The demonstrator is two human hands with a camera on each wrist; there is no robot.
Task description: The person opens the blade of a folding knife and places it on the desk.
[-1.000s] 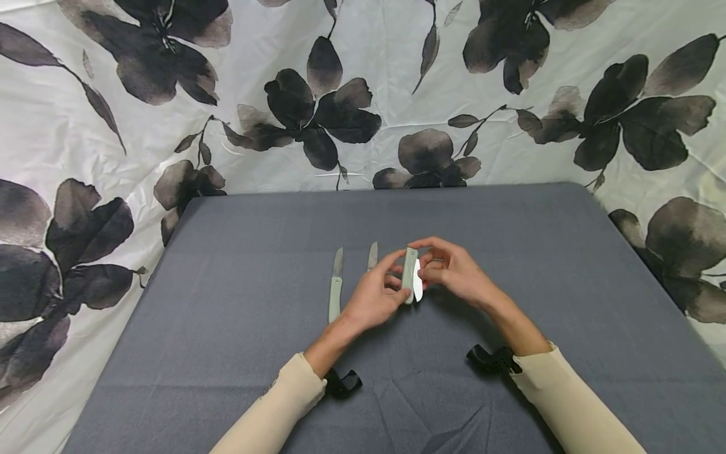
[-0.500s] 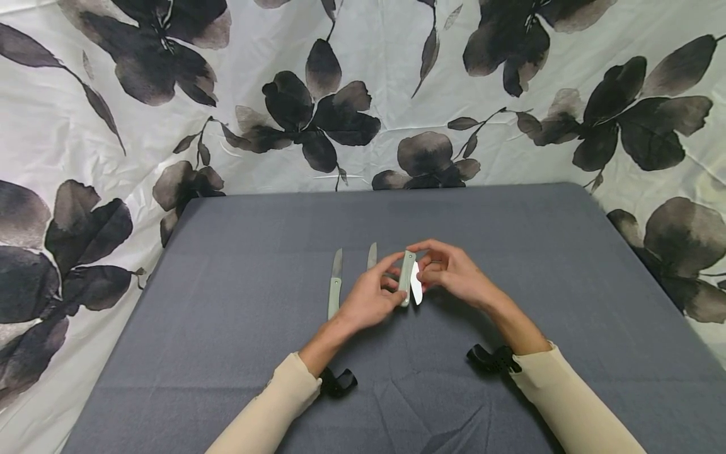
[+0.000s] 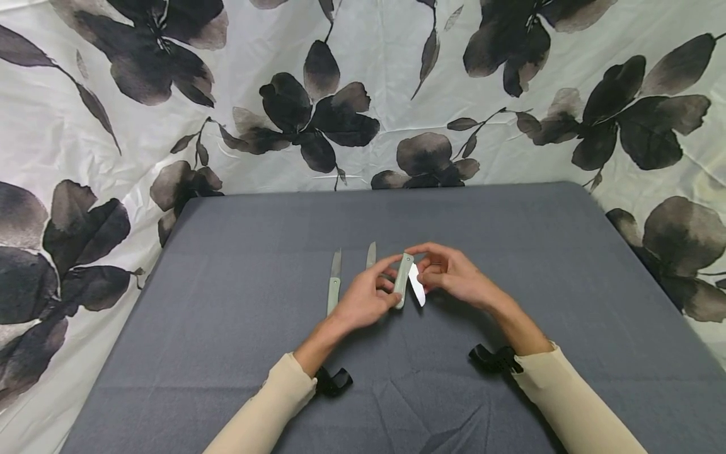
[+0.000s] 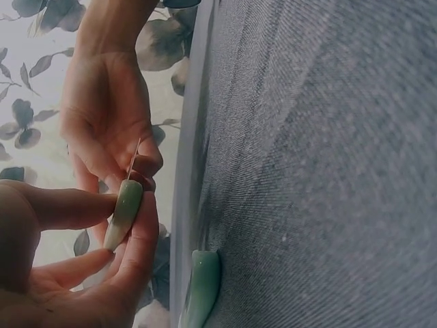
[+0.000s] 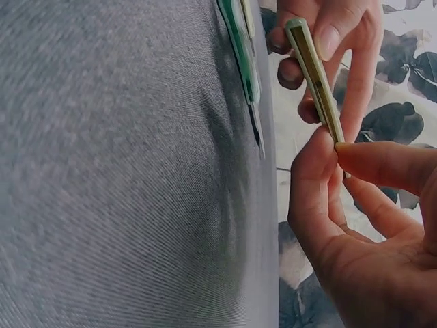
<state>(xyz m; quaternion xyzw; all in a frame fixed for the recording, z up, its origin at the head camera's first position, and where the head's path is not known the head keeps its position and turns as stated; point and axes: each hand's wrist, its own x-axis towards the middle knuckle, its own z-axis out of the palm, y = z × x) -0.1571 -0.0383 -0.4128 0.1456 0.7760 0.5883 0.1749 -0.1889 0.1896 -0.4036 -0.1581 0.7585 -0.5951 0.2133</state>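
Note:
A folding knife [image 3: 403,281] with a pale green handle is held over the table, its shiny blade [image 3: 418,289] swung partly out at a narrow angle. My left hand [image 3: 365,301] grips the handle between thumb and fingers. With thumb and fingers, my right hand [image 3: 456,274] pinches the blade; its index fingertip reaches the top end of the handle. In the right wrist view, the long slot of the handle [image 5: 314,72] faces the camera. The left wrist view shows the handle's rounded end [image 4: 127,201] between the left fingers, with the thin blade edge beyond.
Left of the hands, an unfolded green-handled knife [image 3: 334,291] lies on the grey cloth-covered table [image 3: 238,284]. A second knife's blade [image 3: 371,254] points away, its handle hidden behind my left hand. A floral curtain [image 3: 391,50] hangs behind the table.
The blade has swung further from the handle, widening the gap between them. My left hand has shifted slightly left and toward me with the handle; the right hand has barely moved.

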